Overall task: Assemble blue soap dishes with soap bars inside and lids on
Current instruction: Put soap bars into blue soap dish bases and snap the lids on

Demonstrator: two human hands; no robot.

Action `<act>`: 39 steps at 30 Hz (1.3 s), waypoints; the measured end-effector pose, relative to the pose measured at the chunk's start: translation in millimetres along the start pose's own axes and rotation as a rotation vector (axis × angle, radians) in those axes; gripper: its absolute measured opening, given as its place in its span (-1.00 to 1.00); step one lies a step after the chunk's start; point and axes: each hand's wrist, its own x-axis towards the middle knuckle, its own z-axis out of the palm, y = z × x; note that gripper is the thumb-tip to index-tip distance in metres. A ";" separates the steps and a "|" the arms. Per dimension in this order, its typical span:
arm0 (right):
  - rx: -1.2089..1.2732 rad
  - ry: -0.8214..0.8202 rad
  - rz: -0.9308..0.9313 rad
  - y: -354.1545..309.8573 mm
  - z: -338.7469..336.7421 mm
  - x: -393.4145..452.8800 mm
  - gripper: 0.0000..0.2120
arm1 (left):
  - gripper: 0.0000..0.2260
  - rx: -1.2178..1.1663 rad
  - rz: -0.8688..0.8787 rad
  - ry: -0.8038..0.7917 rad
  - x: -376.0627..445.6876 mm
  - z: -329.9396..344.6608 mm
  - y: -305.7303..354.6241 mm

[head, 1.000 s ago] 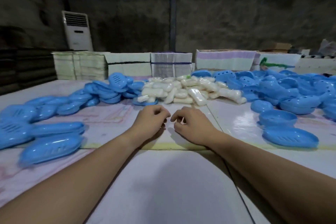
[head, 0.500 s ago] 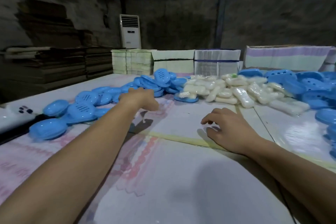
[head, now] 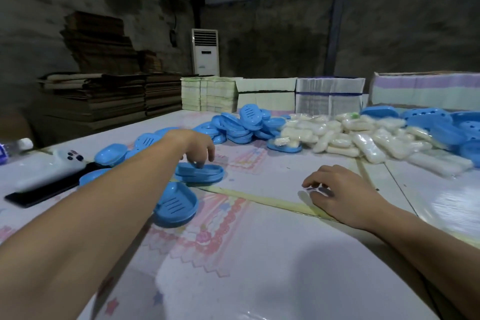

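My left hand (head: pixel 193 145) reaches out to the left, its fingertips curled down over the far rim of a blue soap dish part (head: pixel 207 174) lying on the table. A second blue dish part (head: pixel 176 205) with slots lies nearer, beside my forearm. Behind them is a heap of blue dish parts (head: pixel 244 125), and more (head: pixel 436 122) are piled at the far right. Wrapped white soap bars (head: pixel 350 135) lie heaped in the middle back, one of them in a blue base (head: pixel 284 147). My right hand (head: pixel 340 192) rests on the table with loosely bent fingers, holding nothing.
A black phone (head: pixel 44 189) and a white case (head: pixel 39 169) lie at the left table edge, with a bottle (head: pixel 15 147) behind them. Stacks of flat cartons (head: pixel 330 96) line the far edge. A pink-patterned sheet (head: pixel 207 241) covers the table.
My hands were together at the centre; the left one swung out to the left pile and now sits over a blue dish part. The right hand stayed on the table. My view turned left.
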 end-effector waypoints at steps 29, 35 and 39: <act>-0.006 0.246 0.736 86.2 -19.2 1.8 -0.50 | -0.83 -1.001 0.555 0.443 -24.3 44.0 179.8; -0.208 0.165 0.834 120.5 -11.0 35.8 -0.47 | -0.59 -1.005 0.752 0.170 -13.8 59.2 169.2; -0.305 0.113 0.822 139.0 -0.7 55.9 -0.48 | -0.37 -0.886 0.804 0.214 -9.1 63.1 168.5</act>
